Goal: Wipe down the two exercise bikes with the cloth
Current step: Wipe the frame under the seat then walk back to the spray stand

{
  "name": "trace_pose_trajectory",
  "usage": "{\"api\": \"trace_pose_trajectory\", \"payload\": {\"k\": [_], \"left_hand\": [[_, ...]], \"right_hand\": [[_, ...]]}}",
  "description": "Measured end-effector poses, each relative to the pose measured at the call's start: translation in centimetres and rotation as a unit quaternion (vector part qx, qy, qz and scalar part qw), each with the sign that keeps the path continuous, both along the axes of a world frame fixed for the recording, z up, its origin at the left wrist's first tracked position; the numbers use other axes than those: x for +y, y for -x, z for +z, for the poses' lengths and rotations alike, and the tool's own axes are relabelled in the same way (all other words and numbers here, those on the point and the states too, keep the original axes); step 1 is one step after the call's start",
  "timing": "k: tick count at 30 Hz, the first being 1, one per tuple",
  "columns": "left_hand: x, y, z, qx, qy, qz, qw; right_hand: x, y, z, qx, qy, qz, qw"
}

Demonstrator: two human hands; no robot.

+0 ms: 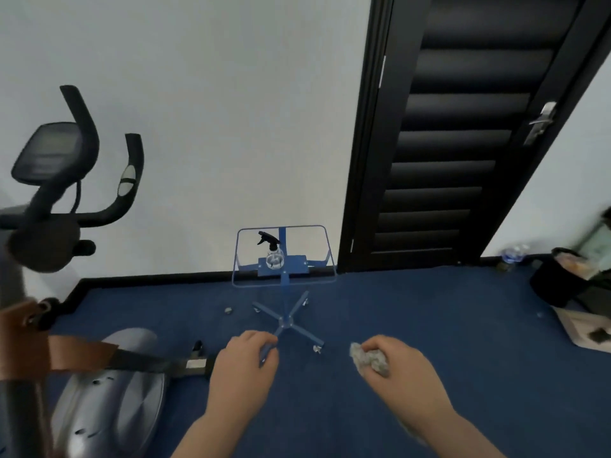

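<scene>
An exercise bike [109,401] with a silver body stands at the left, its black handlebars and console [49,150] raised against the white wall. My right hand [400,371] is closed around a crumpled grey cloth [367,357] over the blue carpet. To its left my left hand [246,365] hovers with curled fingers and nothing visible in it, right of the bike's base. Only one bike is in view.
A small glass-topped table [284,279] on a blue cross base stands ahead by the wall, carrying a clear spray bottle [272,252]. A black louvred door [456,143] is at the right. Bags, a water bottle [512,254] and paper lie at the far right.
</scene>
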State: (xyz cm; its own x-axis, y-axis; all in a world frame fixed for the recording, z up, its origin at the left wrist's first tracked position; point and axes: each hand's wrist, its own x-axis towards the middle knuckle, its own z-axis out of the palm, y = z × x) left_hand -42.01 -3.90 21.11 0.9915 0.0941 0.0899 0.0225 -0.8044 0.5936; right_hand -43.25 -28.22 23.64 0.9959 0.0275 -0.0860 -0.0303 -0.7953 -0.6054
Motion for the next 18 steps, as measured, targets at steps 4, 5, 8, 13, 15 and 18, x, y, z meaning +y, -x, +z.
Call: {"api": "trace_pose_trajectory", "payload": {"k": [4,5,8,13,15,18], "left_hand": [[-0.4,-6.0,-0.2,0.006,0.004,0.034,0.999],[-0.3,-6.9,-0.6,0.016,0.005,0.039,0.999],[0.7,-10.4,-1.9,0.032,0.007,0.056,0.998],[2.8,-19.5,-4.4,0.054,0.008,0.049,0.997],[4.2,-23.7,-5.4,0.059,0.009,0.043,0.997],[6.2,-28.8,-6.5,0.075,0.0,0.034,0.997]], "right_hand": [[-0.1,-7.5,-0.5,0.017,-0.013,0.014,1.0],[0.2,-9.0,-0.9,0.022,-0.016,0.021,0.999],[1.7,-13.3,-1.8,0.024,-0.02,0.051,0.998],[4.3,-22.9,-4.3,0.021,-0.01,0.054,0.998],[5.5,-26.6,-5.3,0.025,-0.021,0.035,0.999],[7.7,-31.4,-6.6,0.042,-0.036,0.016,0.998]]}}
